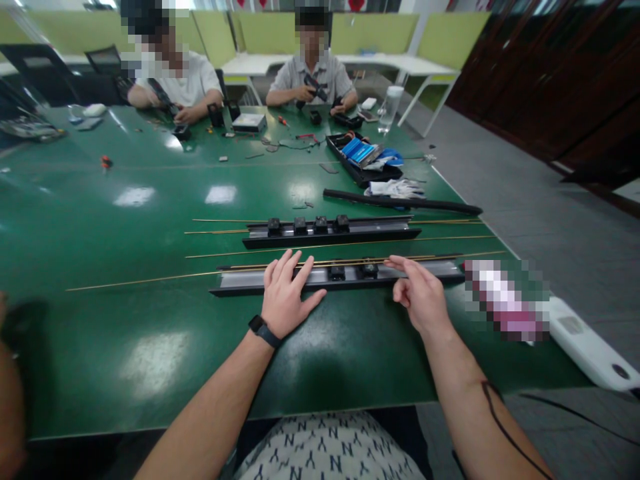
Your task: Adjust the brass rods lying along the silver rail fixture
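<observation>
My left hand (289, 293) lies palm down with spread fingers over the near black channel (240, 285) and the thin brass-coloured rods along it. Farther right on the same channel, my right hand (417, 288) has its index finger stretched along the rods, the other fingers curled; whether it pinches a rod I cannot tell. Between the hands, two small black blocks (369, 269) sit in the channel. One long rod (135, 283) sticks out past its left end. Behind lies a second black channel (330, 235) with several black blocks, and loose rods (225, 254) lie around it.
A black foam tube (400, 201), white gloves (397, 189) and a black tray (345, 160) with blue packs lie behind the channels. At right is a white device (583, 347). Two people sit across the green table (165, 193) handling tools. Another person's arm (10, 400) shows at left.
</observation>
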Demonstrator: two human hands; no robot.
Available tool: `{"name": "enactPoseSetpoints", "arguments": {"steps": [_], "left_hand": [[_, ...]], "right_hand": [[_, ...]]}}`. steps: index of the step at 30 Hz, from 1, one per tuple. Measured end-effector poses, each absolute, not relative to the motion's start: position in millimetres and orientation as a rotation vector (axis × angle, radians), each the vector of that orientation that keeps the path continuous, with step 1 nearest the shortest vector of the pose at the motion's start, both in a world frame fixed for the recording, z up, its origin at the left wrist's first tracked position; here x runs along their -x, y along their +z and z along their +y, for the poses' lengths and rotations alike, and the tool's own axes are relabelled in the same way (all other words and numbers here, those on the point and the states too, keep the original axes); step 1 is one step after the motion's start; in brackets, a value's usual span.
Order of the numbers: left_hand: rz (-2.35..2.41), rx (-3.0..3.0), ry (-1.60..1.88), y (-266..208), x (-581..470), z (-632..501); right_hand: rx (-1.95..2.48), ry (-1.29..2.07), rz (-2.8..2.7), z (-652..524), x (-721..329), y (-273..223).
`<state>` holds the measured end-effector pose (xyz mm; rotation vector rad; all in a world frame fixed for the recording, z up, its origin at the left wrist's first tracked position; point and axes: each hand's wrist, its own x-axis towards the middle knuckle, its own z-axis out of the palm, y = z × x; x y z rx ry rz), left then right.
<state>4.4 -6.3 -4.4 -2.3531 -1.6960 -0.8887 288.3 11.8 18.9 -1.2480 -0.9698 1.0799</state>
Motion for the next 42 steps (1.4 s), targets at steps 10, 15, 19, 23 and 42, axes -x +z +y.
{"name": "enactPoseSetpoints", "arguments": {"steps": [10, 15, 19, 23, 42], "left_hand": [[-1.695, 2.351, -0.87, -5.5, -3.6, -5.8], [-1.689, 2.351, -0.875, -4.9, -3.9, -5.9], [-1.685, 2.35, -0.875, -4.4, -3.9, -6.2], [-1.683, 2.354, -0.884, -4.7, -3.9, -6.1], [-1.681, 2.352, -0.869, -4.4, -4.0, -6.2]], "right_hand": [[1.281, 0.978, -0.866, 16.1, -290.5, 16.3], [1.264, 1.032, -0.941, 13.3, -288.6, 18.5], [1.246, 1.065, -0.96, 12.8, -287.7, 18.3], [1.25, 1.031, -0.9, 14.9, -288.3, 16.3], [1.229, 1.078, -0.935, 12.8, -288.6, 16.9]]}}
